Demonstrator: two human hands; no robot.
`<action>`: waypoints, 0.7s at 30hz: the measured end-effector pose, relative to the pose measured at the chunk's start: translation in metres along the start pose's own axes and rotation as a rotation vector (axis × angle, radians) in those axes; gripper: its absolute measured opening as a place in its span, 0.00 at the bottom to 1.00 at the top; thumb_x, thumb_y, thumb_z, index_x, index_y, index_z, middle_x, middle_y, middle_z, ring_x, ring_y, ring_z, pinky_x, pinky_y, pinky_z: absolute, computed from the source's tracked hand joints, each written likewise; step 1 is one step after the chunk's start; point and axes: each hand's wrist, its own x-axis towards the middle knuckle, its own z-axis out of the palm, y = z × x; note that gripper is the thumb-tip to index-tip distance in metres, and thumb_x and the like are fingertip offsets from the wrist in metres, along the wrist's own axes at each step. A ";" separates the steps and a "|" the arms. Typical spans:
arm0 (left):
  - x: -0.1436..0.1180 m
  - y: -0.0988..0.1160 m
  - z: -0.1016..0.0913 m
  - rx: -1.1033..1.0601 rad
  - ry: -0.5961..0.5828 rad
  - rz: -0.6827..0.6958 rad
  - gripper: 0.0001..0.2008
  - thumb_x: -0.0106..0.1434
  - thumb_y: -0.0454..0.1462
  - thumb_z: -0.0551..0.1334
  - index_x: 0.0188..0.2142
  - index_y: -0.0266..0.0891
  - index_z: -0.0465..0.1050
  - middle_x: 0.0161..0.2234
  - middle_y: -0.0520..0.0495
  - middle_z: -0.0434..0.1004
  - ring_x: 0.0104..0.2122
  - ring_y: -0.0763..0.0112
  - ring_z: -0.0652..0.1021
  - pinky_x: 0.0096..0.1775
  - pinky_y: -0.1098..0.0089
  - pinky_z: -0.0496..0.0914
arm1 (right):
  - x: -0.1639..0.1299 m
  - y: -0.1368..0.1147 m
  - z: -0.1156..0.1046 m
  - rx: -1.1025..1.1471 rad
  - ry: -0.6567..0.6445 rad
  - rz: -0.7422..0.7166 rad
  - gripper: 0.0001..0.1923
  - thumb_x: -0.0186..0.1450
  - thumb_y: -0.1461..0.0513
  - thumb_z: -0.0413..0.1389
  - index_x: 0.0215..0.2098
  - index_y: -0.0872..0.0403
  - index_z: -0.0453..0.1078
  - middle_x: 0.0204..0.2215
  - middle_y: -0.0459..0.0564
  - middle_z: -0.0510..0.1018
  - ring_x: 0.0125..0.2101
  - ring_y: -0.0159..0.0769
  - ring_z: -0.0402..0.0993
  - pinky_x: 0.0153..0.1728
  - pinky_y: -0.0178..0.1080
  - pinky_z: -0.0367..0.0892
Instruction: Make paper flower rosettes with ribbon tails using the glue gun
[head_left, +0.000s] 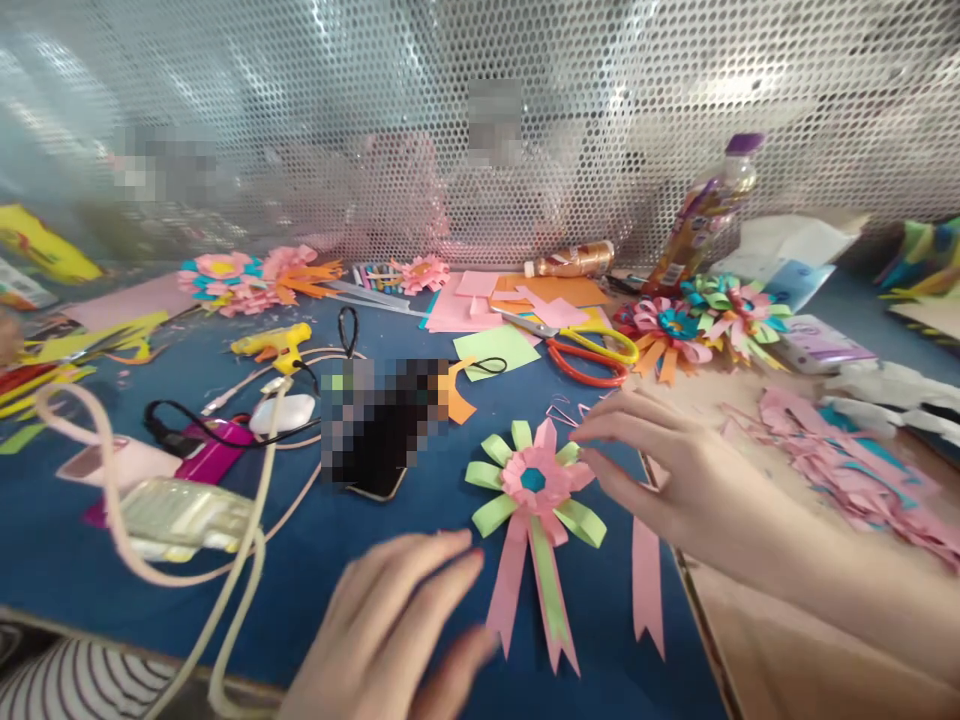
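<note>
On the blue table lies a paper flower rosette (pixel 534 482), with pink petals, light green loops, a blue centre and notched ribbon tails. My left hand (pixel 397 620) is just to its lower left, fingers apart and holding nothing. At the rosette's upper right edge, my right hand (pixel 652 460) hovers with its fingers spread; whether a fingertip touches a petal I cannot tell. A separate pink paper strip (pixel 647 585) with a notched end lies under and below the right hand.
Scissors (pixel 589 350) with red and yellow handles lie behind the rosette. A dark phone (pixel 386 440), a yellow glue gun (pixel 274 345) and a power strip (pixel 187 515) with looping cables occupy the left. Finished flowers (pixel 735 315), a bottle (pixel 697 220) and paper scraps (pixel 847 470) are on the right.
</note>
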 end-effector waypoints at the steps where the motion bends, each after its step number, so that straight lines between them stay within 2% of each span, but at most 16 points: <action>1: 0.006 -0.005 -0.001 0.014 -0.002 -0.017 0.13 0.64 0.39 0.58 0.48 0.42 0.68 0.45 0.47 0.73 0.45 0.66 0.72 0.46 0.69 0.67 | 0.001 0.004 0.001 -0.018 -0.016 0.014 0.06 0.64 0.62 0.51 0.37 0.52 0.70 0.35 0.50 0.72 0.38 0.37 0.68 0.40 0.43 0.65; 3: 0.020 -0.011 -0.001 0.036 -0.031 -0.064 0.11 0.64 0.38 0.57 0.45 0.40 0.69 0.42 0.45 0.73 0.42 0.64 0.73 0.44 0.65 0.68 | 0.003 0.010 0.005 -0.033 -0.069 0.057 0.06 0.63 0.60 0.53 0.35 0.52 0.71 0.34 0.50 0.73 0.38 0.39 0.68 0.40 0.44 0.66; 4: 0.027 -0.013 0.000 0.025 -0.087 -0.074 0.10 0.64 0.39 0.57 0.44 0.40 0.69 0.41 0.45 0.73 0.41 0.63 0.73 0.43 0.64 0.68 | 0.003 0.010 0.008 -0.038 -0.083 0.080 0.06 0.63 0.60 0.53 0.34 0.52 0.71 0.33 0.51 0.73 0.38 0.39 0.68 0.39 0.45 0.67; 7: 0.043 -0.012 0.001 -0.038 -0.225 -0.103 0.09 0.63 0.41 0.57 0.39 0.39 0.71 0.38 0.46 0.73 0.39 0.63 0.72 0.41 0.63 0.68 | 0.005 0.009 0.016 -0.068 -0.050 0.130 0.07 0.61 0.58 0.55 0.35 0.52 0.71 0.34 0.51 0.74 0.39 0.43 0.68 0.39 0.49 0.67; 9: 0.050 -0.008 -0.002 -0.068 -0.256 -0.147 0.09 0.64 0.41 0.55 0.35 0.39 0.70 0.36 0.46 0.72 0.37 0.63 0.72 0.40 0.63 0.66 | 0.008 0.009 0.021 -0.065 -0.019 0.170 0.12 0.60 0.56 0.56 0.40 0.52 0.71 0.36 0.52 0.75 0.41 0.44 0.68 0.41 0.52 0.66; 12: 0.060 -0.004 -0.009 -0.053 -0.235 -0.198 0.10 0.65 0.39 0.52 0.32 0.38 0.68 0.33 0.47 0.71 0.38 0.62 0.70 0.41 0.62 0.64 | 0.019 0.012 0.028 0.096 -0.072 0.228 0.16 0.58 0.53 0.57 0.42 0.53 0.71 0.35 0.52 0.76 0.39 0.44 0.70 0.41 0.51 0.67; 17: 0.077 -0.004 -0.016 -0.119 -0.189 -0.216 0.10 0.64 0.40 0.53 0.32 0.39 0.69 0.35 0.47 0.73 0.39 0.61 0.71 0.43 0.63 0.62 | 0.036 0.016 0.033 0.410 -0.196 0.253 0.05 0.57 0.62 0.57 0.33 0.54 0.71 0.28 0.47 0.76 0.29 0.34 0.72 0.29 0.38 0.70; 19: 0.082 -0.004 -0.019 -0.204 -0.172 -0.249 0.10 0.64 0.40 0.54 0.31 0.39 0.70 0.36 0.46 0.73 0.40 0.62 0.72 0.43 0.65 0.62 | 0.040 0.016 0.030 0.525 -0.208 0.294 0.05 0.57 0.64 0.56 0.34 0.56 0.69 0.27 0.47 0.75 0.26 0.31 0.72 0.25 0.34 0.69; 21: 0.085 -0.003 -0.023 -0.315 -0.138 -0.305 0.09 0.63 0.40 0.55 0.32 0.39 0.71 0.35 0.47 0.74 0.38 0.64 0.73 0.41 0.67 0.63 | 0.043 0.015 0.023 0.586 -0.194 0.315 0.07 0.58 0.64 0.56 0.35 0.57 0.69 0.28 0.47 0.75 0.28 0.30 0.73 0.26 0.34 0.69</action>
